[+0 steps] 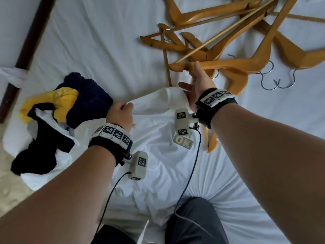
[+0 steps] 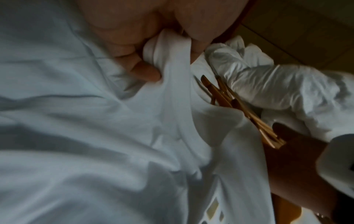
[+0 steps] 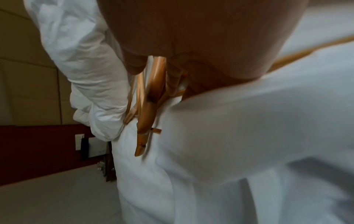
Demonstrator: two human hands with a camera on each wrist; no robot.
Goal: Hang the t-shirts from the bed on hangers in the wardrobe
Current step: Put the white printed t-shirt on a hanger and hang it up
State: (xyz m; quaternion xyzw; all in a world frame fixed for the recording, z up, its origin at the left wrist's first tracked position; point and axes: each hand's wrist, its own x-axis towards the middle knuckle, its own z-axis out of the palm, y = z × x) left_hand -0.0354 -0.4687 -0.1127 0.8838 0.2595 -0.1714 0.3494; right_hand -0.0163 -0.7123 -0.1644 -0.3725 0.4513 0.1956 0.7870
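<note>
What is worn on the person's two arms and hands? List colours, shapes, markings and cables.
Both forearms are bare, no sleeves or gloves. The left hand and right hand each have a black wrist strap with white square-patterned marker tiles, plus a beige boxy camera with a black cable.

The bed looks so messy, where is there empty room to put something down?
Bare sheet lies between the dark bed frame and the hangers, above the clothes pile. It is crowded at the hangers and around the white t-shirt.
</note>
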